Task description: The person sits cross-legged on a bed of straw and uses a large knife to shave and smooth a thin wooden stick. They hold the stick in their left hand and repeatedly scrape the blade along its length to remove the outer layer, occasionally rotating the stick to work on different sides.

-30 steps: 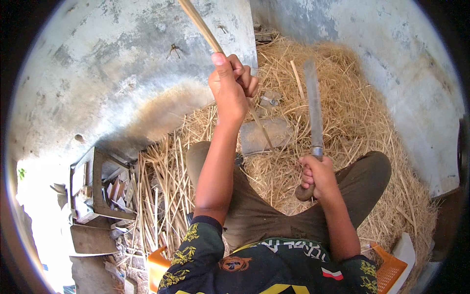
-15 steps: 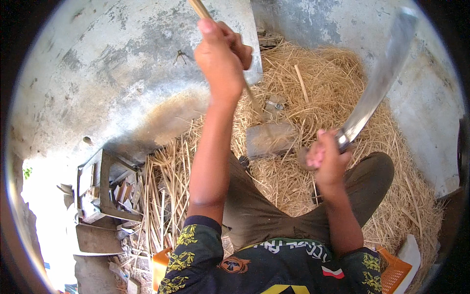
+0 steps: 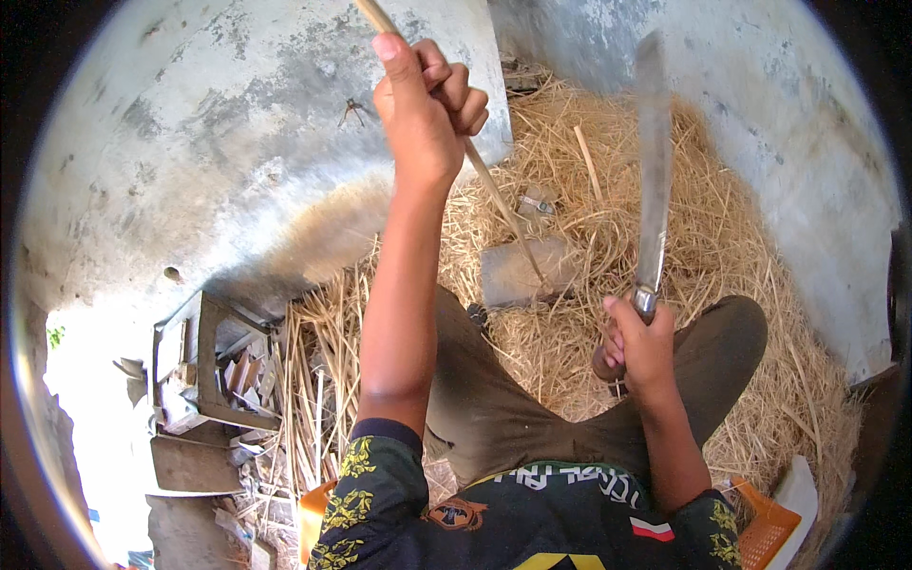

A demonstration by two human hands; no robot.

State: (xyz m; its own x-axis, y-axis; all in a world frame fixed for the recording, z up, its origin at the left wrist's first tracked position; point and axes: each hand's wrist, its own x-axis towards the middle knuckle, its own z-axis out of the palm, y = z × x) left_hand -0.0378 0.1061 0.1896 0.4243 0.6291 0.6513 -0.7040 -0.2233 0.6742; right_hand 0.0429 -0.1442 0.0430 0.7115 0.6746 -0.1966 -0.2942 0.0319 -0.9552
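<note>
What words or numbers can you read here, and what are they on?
White letters stand on the dark shirt, but I don't copy out printed words.
Orange badge on the shirt: any writing is too small to read.
Long knife: blade blurred, no writing readable.
No number can be made out.

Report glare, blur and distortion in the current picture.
Head view: washed-out white glare at far left; the machete softened toward its tip, likely motion blur; left hand comparatively crisp; grey walls seemingly bowed by the fisheye, corners black.
</note>
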